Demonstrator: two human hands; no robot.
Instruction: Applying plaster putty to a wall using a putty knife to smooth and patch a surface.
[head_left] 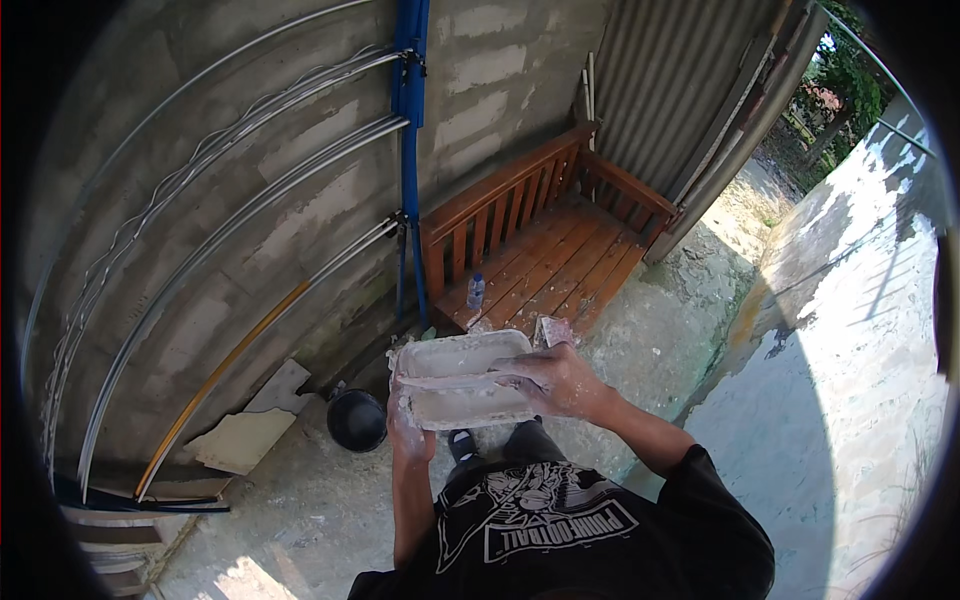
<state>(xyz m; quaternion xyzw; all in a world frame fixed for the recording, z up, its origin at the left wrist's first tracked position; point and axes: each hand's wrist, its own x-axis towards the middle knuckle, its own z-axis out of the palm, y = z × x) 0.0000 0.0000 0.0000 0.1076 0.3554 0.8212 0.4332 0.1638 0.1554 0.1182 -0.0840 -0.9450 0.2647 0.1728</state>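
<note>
A shallow rectangular tray [465, 407], coated in whitish plaster-like residue, is held up in front of my body. A pale ridge runs across its middle. My left hand [408, 415], whitened with residue, grips the tray's left end from the side and below. My right hand [552, 380] reaches over the right end, its fingers closed at the ridge; exactly what they pinch is partly hidden. Just beyond the right knuckles shows a pinkish-white piece [555, 331]. Whether that piece touches my hand I cannot tell.
A wooden bench [560, 262] stands ahead, spattered white, with a small bottle [475, 291] on it. A black bucket [356, 419] sits on the floor at left, near broken boards [243, 440]. Metal pipes [270, 205] line the block wall. A pale wall [850, 370] rises at right.
</note>
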